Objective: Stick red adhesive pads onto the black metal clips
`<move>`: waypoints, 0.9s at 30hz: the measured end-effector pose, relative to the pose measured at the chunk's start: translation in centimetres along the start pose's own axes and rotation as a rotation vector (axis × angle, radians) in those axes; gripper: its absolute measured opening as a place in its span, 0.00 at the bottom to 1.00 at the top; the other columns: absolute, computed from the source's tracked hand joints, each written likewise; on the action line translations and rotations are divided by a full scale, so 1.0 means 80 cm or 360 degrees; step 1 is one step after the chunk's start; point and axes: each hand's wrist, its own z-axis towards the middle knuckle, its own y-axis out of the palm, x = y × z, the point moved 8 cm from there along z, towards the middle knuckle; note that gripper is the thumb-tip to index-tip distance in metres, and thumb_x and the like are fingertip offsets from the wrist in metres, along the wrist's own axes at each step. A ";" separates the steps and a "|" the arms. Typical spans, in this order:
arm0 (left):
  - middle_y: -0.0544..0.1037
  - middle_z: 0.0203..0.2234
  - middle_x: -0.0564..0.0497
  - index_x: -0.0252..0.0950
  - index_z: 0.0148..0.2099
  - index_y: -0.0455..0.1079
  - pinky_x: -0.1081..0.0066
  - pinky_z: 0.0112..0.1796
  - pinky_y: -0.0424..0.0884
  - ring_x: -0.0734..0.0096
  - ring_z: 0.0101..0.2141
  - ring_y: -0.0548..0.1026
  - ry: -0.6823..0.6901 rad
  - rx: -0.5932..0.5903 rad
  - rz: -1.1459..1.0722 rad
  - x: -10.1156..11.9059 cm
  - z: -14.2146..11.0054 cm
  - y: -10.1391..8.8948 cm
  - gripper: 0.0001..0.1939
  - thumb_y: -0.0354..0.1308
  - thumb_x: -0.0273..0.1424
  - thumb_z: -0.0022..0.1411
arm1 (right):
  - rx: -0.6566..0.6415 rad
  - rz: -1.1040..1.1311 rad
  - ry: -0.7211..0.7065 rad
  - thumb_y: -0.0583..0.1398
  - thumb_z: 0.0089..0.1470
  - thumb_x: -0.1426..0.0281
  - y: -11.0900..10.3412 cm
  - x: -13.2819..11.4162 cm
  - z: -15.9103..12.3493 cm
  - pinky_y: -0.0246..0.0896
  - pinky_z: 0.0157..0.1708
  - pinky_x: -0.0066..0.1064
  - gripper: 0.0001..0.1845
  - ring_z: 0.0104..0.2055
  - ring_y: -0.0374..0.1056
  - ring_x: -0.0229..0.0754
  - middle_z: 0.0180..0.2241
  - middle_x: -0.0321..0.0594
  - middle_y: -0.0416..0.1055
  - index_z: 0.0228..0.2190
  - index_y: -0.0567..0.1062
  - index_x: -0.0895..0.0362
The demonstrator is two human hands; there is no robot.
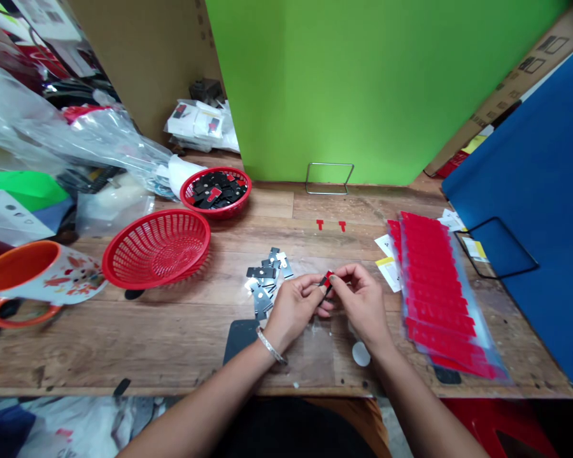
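Over the wooden table, my left hand (298,306) pinches a small black flat piece (325,287) that has a red patch at its upper end. My right hand (360,299) meets it there, thumb and forefinger pressed on the red sticker (329,275); some of its fingers are hidden. Just left of my left hand lies a loose pile of black and silvery flat pieces (262,299). Beyond my hands, two small red T-shaped stickers (319,224) sit apart on the table. To the right, overlapping clear sheets of red stickers (434,280) are fanned out.
A red basket (157,248) stands at left, behind it another red basket (239,207) heaped with black pieces. An orange-and-white mug (71,277) is at far left. Wire stands (329,192) rest near the green panel (339,83) and the blue panel (539,210). Plastic bags crowd the back left.
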 end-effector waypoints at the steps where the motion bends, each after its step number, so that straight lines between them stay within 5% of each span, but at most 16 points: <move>1: 0.76 0.24 0.49 0.31 0.45 0.70 0.76 0.25 0.71 0.74 0.23 0.74 0.0004 -0.0010 0.0009 0.000 0.000 0.000 0.18 0.60 0.32 0.51 | -0.0004 0.0004 0.0006 0.61 0.46 0.65 0.000 0.000 0.000 0.59 0.21 0.25 0.09 0.22 0.64 0.35 0.22 0.32 0.67 0.27 0.68 0.56; 8: 0.77 0.30 0.46 0.32 0.45 0.71 0.76 0.27 0.71 0.74 0.26 0.74 0.0182 -0.0033 0.0093 0.011 -0.003 0.002 0.18 0.58 0.34 0.53 | 0.0132 0.0219 -0.0057 0.62 0.45 0.67 -0.005 -0.001 -0.002 0.62 0.24 0.25 0.10 0.24 0.65 0.34 0.25 0.34 0.67 0.32 0.68 0.56; 12: 0.77 0.31 0.46 0.32 0.46 0.71 0.75 0.27 0.72 0.73 0.26 0.74 0.0127 -0.0019 0.0051 0.008 -0.002 0.001 0.18 0.58 0.35 0.53 | 0.0166 0.0426 -0.0027 0.65 0.40 0.69 -0.008 0.005 0.000 0.64 0.25 0.26 0.29 0.24 0.65 0.33 0.31 0.32 0.67 0.45 0.62 0.50; 16: 0.77 0.29 0.46 0.31 0.46 0.71 0.75 0.27 0.71 0.74 0.25 0.73 0.0144 -0.0034 0.0084 0.011 -0.003 0.002 0.18 0.58 0.34 0.53 | -0.0110 0.0388 0.0135 0.63 0.42 0.65 0.009 0.022 0.004 0.62 0.23 0.25 0.13 0.23 0.64 0.34 0.25 0.34 0.68 0.32 0.72 0.57; 21: 0.77 0.31 0.45 0.32 0.46 0.71 0.76 0.26 0.70 0.75 0.25 0.73 0.0166 -0.0212 0.0239 0.012 -0.002 0.005 0.18 0.57 0.34 0.55 | -0.0135 0.0726 0.0349 0.63 0.44 0.61 0.019 0.043 0.004 0.56 0.19 0.24 0.12 0.19 0.60 0.33 0.19 0.34 0.66 0.24 0.73 0.58; 24: 0.77 0.29 0.45 0.32 0.46 0.71 0.77 0.24 0.69 0.76 0.22 0.72 0.0184 -0.0138 0.0413 0.031 0.015 -0.026 0.16 0.55 0.33 0.56 | -0.0170 0.0787 0.0466 0.62 0.45 0.60 0.020 0.052 0.004 0.55 0.19 0.23 0.14 0.21 0.61 0.33 0.21 0.36 0.68 0.25 0.75 0.59; 27: 0.77 0.28 0.47 0.33 0.45 0.72 0.77 0.23 0.68 0.78 0.19 0.70 0.0394 0.0209 0.0742 0.095 0.042 -0.089 0.14 0.54 0.30 0.56 | -0.0153 0.0717 0.0499 0.61 0.46 0.59 0.010 0.059 0.004 0.52 0.18 0.22 0.15 0.20 0.60 0.32 0.21 0.36 0.67 0.28 0.76 0.60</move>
